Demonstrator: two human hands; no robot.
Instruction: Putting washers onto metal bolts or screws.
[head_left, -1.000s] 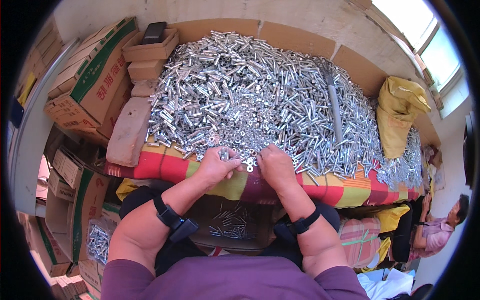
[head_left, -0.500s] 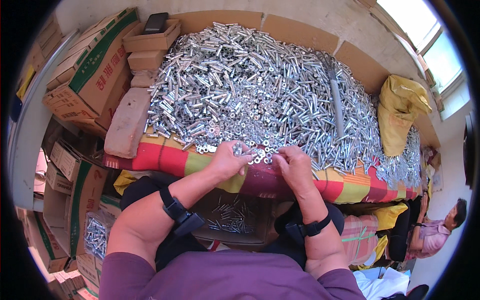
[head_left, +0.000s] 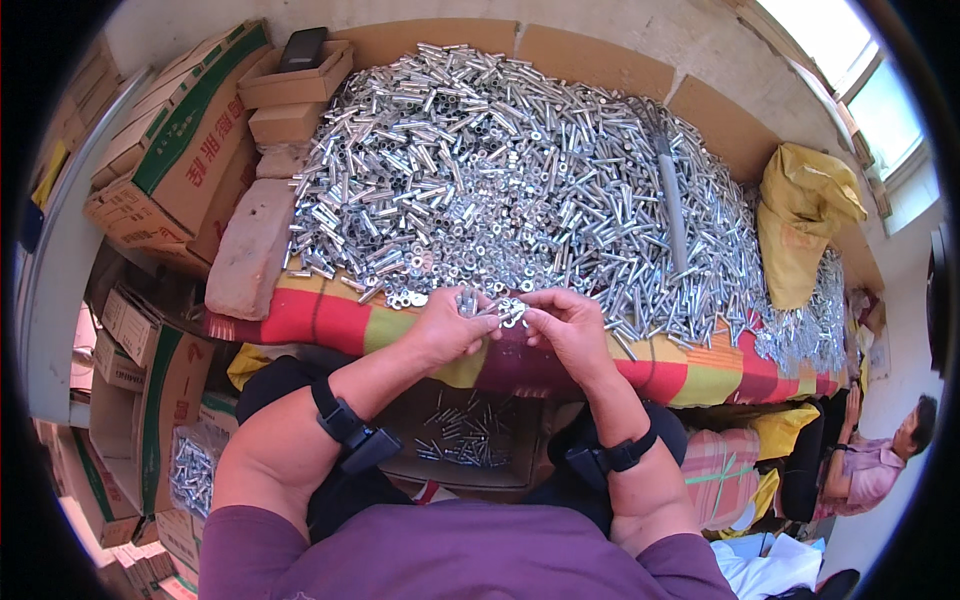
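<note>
Most metal parts (head_left: pixel 440 150) lie loose, seemingly unhandled; few are gathered. The left hand (head_left: pixel 448 324) clutches sleeves (head_left: pixel 467 302); whether the right hand (head_left: pixel 570 326) grips the rings (head_left: pixel 512 312) is unclear.

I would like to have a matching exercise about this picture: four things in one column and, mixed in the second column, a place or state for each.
Things
1. Left hand
2. Yellow sack
3. Pinkish block
4. Black flat object

Places or states
A. In the small open cardboard box
B. At the right part of the metal pile
C. Holding small metal parts
D. Beside the pile's left edge

Pairs: 1-C, 2-B, 3-D, 4-A
</note>
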